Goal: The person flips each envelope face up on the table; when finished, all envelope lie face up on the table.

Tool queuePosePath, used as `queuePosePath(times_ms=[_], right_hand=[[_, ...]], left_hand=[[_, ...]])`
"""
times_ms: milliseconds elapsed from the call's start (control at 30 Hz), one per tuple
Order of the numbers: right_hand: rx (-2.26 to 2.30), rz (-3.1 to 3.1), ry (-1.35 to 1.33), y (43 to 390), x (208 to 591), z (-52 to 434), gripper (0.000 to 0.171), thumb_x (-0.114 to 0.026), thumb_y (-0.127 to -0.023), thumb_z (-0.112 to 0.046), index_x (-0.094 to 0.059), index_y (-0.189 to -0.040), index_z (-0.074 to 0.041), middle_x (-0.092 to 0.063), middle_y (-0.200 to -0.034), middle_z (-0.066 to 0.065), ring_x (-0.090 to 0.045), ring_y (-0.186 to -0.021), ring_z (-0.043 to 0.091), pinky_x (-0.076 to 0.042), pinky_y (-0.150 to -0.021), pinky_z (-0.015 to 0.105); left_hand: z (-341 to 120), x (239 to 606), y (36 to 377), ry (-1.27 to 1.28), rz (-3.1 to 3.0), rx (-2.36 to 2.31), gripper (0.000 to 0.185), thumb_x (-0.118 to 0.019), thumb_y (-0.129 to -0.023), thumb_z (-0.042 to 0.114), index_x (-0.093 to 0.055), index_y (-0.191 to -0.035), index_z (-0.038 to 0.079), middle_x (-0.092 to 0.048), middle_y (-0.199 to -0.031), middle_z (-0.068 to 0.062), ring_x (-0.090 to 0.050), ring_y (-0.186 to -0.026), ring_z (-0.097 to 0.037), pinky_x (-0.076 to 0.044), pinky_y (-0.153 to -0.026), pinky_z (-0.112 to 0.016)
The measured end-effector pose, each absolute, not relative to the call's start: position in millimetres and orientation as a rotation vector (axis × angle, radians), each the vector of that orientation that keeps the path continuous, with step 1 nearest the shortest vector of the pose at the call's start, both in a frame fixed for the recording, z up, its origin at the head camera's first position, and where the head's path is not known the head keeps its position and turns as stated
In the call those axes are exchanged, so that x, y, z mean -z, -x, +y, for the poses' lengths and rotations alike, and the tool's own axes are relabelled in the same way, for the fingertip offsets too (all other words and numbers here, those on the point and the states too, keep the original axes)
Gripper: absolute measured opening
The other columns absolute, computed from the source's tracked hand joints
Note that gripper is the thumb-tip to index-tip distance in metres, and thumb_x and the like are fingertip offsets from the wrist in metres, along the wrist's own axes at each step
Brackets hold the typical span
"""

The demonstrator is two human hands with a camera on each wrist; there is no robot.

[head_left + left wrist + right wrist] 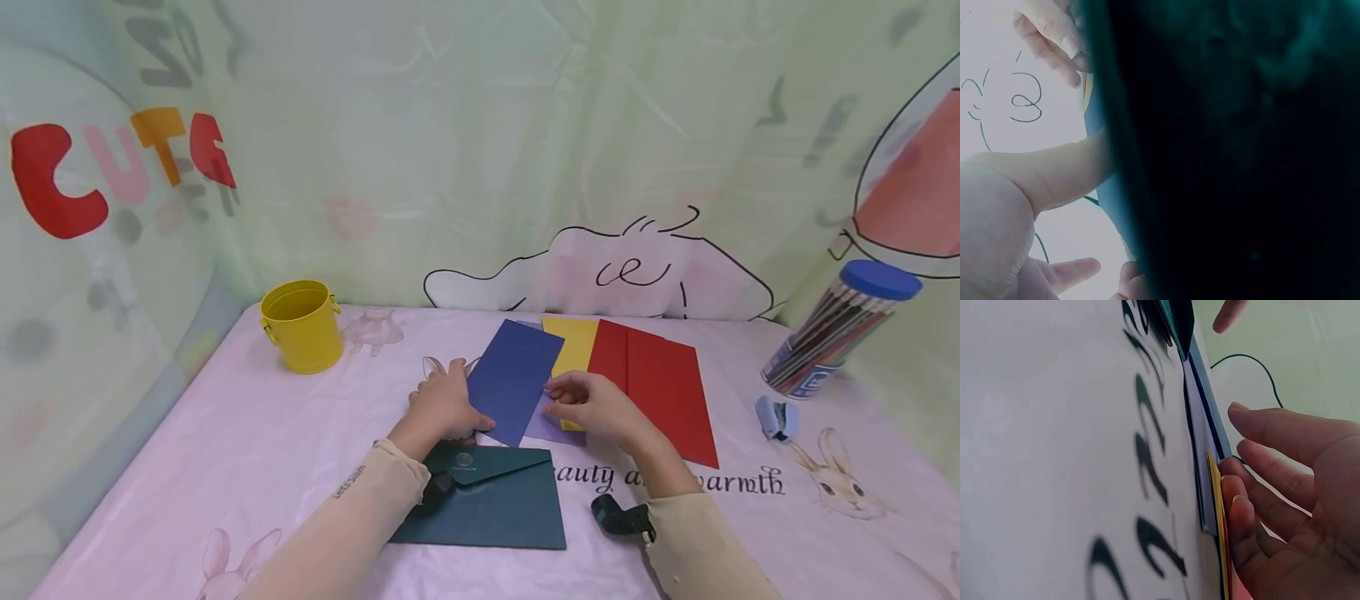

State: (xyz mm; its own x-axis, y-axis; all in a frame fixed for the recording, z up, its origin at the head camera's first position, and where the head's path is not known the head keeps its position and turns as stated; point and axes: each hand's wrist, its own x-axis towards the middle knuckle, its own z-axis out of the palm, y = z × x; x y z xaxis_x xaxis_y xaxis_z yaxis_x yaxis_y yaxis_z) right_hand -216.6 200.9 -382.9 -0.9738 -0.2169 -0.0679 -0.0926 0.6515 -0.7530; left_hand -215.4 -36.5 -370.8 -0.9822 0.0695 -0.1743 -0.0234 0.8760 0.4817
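Observation:
A dark blue paper rectangle lies slanted over a stack of coloured paper. At its left edge is my left hand, thumb touching near the lower corner and fingers spread to the side. By the right edge of the blue paper is my right hand, its fingers loosely bent. In the right wrist view, the fingertips of that right hand touch the paper edges while the thumb stays free. Yellow, lilac and red paper show beneath and beside. A dark green envelope folder lies below my left hand.
A yellow bucket stands at the back left. On the right are a blue-lidded tub of pencils and a small light blue stapler-like item. Behind the table hangs a printed curtain.

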Motion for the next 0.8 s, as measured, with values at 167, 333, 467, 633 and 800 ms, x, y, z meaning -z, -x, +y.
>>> queuePosePath(times_ms=[167, 333, 467, 633, 800], right_hand=[[1.230, 2.713, 0.262, 217, 384, 201, 0.045, -0.080, -0.087, -0.024, -0.067, -0.125, -0.005, -0.066, -0.108, 0.007, -0.060, -0.097, 0.024, -0.054, -0.079, 0.032], [1.239, 2.705, 0.262, 216, 384, 201, 0.044, -0.080, -0.087, -0.023, -0.066, -0.126, -0.005, -0.065, -0.109, 0.007, -0.060, -0.097, 0.024, -0.054, -0.079, 0.032], [1.246, 2.704, 0.252, 216, 383, 200, 0.044, -0.080, -0.088, -0.022, -0.066, -0.125, -0.005, -0.064, -0.108, 0.007, -0.059, -0.098, 0.024, -0.053, -0.080, 0.031], [1.256, 2.704, 0.255, 216, 382, 201, 0.042, -0.079, -0.088, -0.021, -0.067, -0.125, -0.005, -0.064, -0.107, 0.007, -0.059, -0.097, 0.024, -0.053, -0.080, 0.031], [1.245, 2.707, 0.234, 217, 383, 201, 0.053, -0.076, -0.091, -0.029, -0.059, -0.137, -0.009, -0.064, -0.113, 0.009, -0.059, -0.104, 0.027, -0.054, -0.082, 0.035]], left_hand=[[-39, 370, 217, -0.026, 2.840, -0.725, 0.107, -0.091, -0.071, 0.040, -0.032, -0.155, 0.009, -0.049, -0.140, -0.024, -0.047, -0.124, -0.044, -0.032, -0.100, -0.058], [-47, 370, 219, -0.130, 2.789, -0.911, 0.104, -0.091, -0.074, 0.033, -0.030, -0.156, 0.014, -0.048, -0.145, -0.023, -0.052, -0.124, -0.041, -0.035, -0.104, -0.057], [-56, 366, 221, -0.205, 2.729, -1.115, 0.092, -0.086, -0.080, 0.022, -0.033, -0.156, 0.018, -0.047, -0.148, -0.021, -0.050, -0.130, -0.040, -0.040, -0.104, -0.056], [-69, 362, 219, -0.192, 2.724, -1.235, 0.068, -0.079, -0.087, 0.018, -0.049, -0.148, 0.021, -0.048, -0.148, -0.018, -0.049, -0.131, -0.040, -0.040, -0.105, -0.057], [-88, 364, 215, -0.243, 2.658, -1.429, 0.056, -0.078, -0.089, 0.019, -0.057, -0.141, 0.023, -0.046, -0.151, -0.012, -0.045, -0.136, -0.036, -0.038, -0.106, -0.057]])
